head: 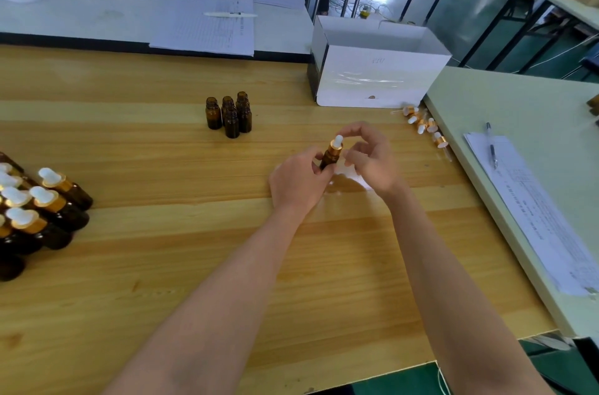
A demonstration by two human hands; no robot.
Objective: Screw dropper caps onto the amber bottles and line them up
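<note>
Head view: the left hand (pixel 301 182) grips 1 amber bottle (pixel 328 161) round its body, above the middle of the wooden desk (pixel 162 265), slightly toward the right edge. The bottle's long axis leans, and its dropper cap (pixel 337 144) points up and toward the far right corner. The right hand (pixel 371 158) arches over the cap with curled fingers. Blur hides whether it pinches. Uncapped bottles (pixel 230 114) stand nearer the far edge, capped bottles (pixel 48 200) at the left edge and loose caps (pixel 424 125) by the right edge.
</note>
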